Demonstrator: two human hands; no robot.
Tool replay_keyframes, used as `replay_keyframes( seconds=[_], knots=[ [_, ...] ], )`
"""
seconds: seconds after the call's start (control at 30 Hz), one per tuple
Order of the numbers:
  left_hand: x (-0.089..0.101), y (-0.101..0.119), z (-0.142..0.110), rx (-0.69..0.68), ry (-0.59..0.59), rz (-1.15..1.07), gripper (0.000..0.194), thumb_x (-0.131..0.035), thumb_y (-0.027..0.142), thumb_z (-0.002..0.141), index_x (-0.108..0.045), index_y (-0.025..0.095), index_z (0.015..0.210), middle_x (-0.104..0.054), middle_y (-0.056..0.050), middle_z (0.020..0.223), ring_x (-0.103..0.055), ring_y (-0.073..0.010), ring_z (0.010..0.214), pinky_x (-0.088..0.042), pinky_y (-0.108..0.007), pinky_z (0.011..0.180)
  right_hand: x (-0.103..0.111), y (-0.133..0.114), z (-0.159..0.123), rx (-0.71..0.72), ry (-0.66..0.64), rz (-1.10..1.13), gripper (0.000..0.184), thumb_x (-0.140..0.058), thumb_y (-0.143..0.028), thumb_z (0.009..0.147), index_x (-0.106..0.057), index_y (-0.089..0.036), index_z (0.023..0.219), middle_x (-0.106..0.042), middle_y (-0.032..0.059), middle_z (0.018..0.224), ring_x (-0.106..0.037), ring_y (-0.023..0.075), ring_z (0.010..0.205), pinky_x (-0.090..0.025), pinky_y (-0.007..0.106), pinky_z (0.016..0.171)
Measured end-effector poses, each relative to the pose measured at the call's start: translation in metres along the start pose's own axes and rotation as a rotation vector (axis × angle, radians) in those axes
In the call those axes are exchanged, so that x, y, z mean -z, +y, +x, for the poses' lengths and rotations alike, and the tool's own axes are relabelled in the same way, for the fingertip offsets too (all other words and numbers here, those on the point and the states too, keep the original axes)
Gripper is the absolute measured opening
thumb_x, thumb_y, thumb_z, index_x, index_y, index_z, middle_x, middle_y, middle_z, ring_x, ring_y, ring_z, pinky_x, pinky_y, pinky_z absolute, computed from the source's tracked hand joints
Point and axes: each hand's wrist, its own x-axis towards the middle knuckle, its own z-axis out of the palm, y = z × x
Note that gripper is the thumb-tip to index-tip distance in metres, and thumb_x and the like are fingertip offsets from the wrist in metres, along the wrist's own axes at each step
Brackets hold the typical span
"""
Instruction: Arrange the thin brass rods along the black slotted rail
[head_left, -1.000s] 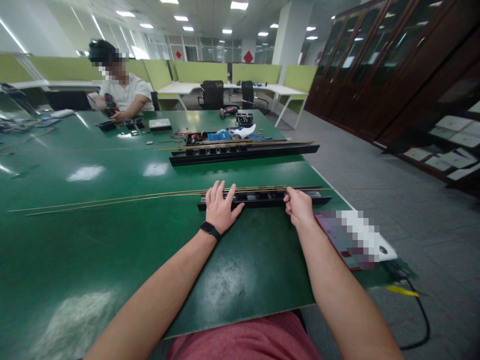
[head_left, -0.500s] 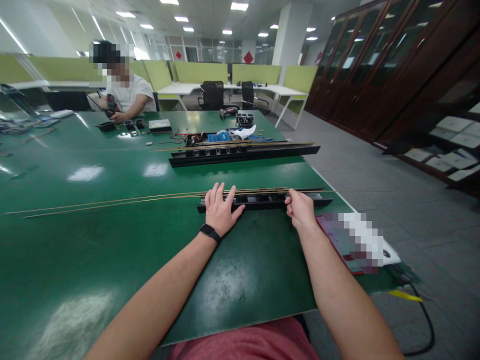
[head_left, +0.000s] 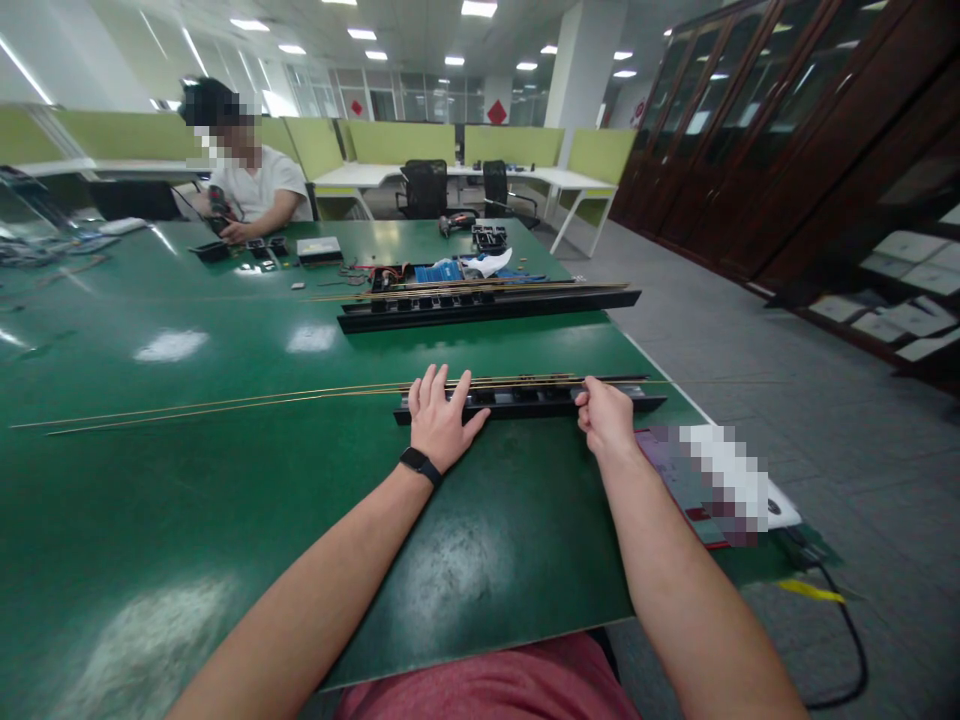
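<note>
Well, nearest of all is the front of the green table [head_left: 525, 540], with a dark watch [head_left: 421, 463] on the left wrist. Beyond that, the left hand [head_left: 439, 415] lies palm down, fingers spread wide across the black rail [head_left: 525, 408] and the thin rods [head_left: 225, 404]. The right hand [head_left: 606, 410] is curled narrow over the rail's right part; I cannot tell what, if anything, it grips.

The likeliest trouble, I judge, is a slip: a hard tug from the right hand could skid the rail on the shiny tabletop or bend a rod, and a slack left palm could let the rods roll. Their long ends reach well out to the left, so a bump there might swing them.

As for place, the rail lies crosswise under the left fingers, runs between the hands and sticks out past the right one, with the rods along its top.

Farther off, well apart from both hands, lies a second rail [head_left: 487, 312], then a blue bundle [head_left: 439, 272]. At the far side sits a co-worker [head_left: 262, 185] in white.
</note>
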Motion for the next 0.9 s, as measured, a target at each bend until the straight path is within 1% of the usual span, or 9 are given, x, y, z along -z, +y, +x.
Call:
replay_keyframes(
  seconds=[0.2, 0.3, 0.5, 0.6, 0.7, 0.83, 0.9],
  knots=[
    [-0.001, 0.0, 0.0, 0.0, -0.006, 0.001, 0.065, -0.062, 0.058, 0.092, -0.056, 0.024, 0.147, -0.047, -0.019, 0.154, -0.033, -0.0383, 0.151, -0.024, -0.058, 0.123, 0.001, -0.001, 0.004, -0.004, 0.046, 0.027, 0.013, -0.066, -0.027, 0.084, -0.057, -0.019, 0.078, -0.056, -0.0036, 0.051, -0.036, 0.006, 0.027, -0.018, 0.016, 0.027],
    [-0.001, -0.001, 0.0, -0.002, -0.002, 0.008, 0.065, -0.062, 0.058, 0.092, -0.056, 0.024, 0.147, -0.048, -0.019, 0.154, -0.034, -0.0381, 0.151, -0.024, -0.057, 0.123, 0.002, -0.001, 0.005, -0.004, 0.071, 0.037, 0.013, -0.064, -0.029, 0.085, -0.057, -0.019, 0.08, -0.057, -0.0032, 0.052, -0.036, 0.0063, 0.027, -0.019, 0.016, 0.027],
    [-0.001, -0.001, 0.0, 0.005, -0.008, -0.012, 0.065, -0.062, 0.057, 0.092, -0.056, 0.024, 0.147, -0.047, -0.018, 0.155, -0.033, -0.0384, 0.151, -0.023, -0.058, 0.123, -0.001, -0.002, 0.0, -0.049, -0.027, -0.007, 0.015, -0.068, -0.028, 0.082, -0.058, -0.018, 0.078, -0.057, -0.003, 0.052, -0.034, 0.0054, 0.028, -0.017, 0.016, 0.027],
    [-0.001, 0.0, 0.0, 0.004, -0.006, -0.006, 0.064, -0.062, 0.057, 0.092, -0.056, 0.024, 0.147, -0.048, -0.018, 0.154, -0.034, -0.0381, 0.15, -0.024, -0.058, 0.123, -0.002, -0.003, 0.0, -0.056, -0.037, -0.014, 0.014, -0.068, -0.026, 0.082, -0.058, -0.018, 0.077, -0.056, -0.0031, 0.052, -0.034, 0.0053, 0.028, -0.016, 0.016, 0.027],
    [-0.001, 0.0, 0.0, 0.001, -0.004, 0.004, 0.064, -0.061, 0.058, 0.092, -0.056, 0.024, 0.147, -0.048, -0.019, 0.153, -0.034, -0.0378, 0.15, -0.024, -0.057, 0.123, 0.0, -0.004, 0.003, -0.048, 0.004, 0.005, 0.011, -0.065, -0.025, 0.083, -0.059, -0.018, 0.077, -0.056, -0.0036, 0.051, -0.034, 0.0055, 0.028, -0.016, 0.016, 0.027],
    [-0.002, -0.001, 0.0, 0.001, -0.008, -0.003, 0.065, -0.061, 0.058, 0.092, -0.056, 0.024, 0.147, -0.047, -0.019, 0.154, -0.034, -0.0384, 0.15, -0.024, -0.057, 0.123, 0.005, -0.006, 0.01, -0.03, 0.135, 0.041, 0.008, -0.059, -0.024, 0.085, -0.058, -0.019, 0.08, -0.057, -0.0039, 0.051, -0.035, 0.0053, 0.028, -0.019, 0.016, 0.028],
    [-0.002, -0.001, -0.001, 0.003, -0.007, 0.0, 0.065, -0.062, 0.058, 0.091, -0.056, 0.025, 0.147, -0.048, -0.019, 0.154, -0.035, -0.0383, 0.15, -0.025, -0.057, 0.123, 0.006, -0.007, 0.011, -0.037, 0.159, 0.048, 0.006, -0.059, -0.023, 0.085, -0.058, -0.019, 0.081, -0.057, -0.0037, 0.052, -0.036, 0.0057, 0.028, -0.02, 0.016, 0.028]
  ],
)
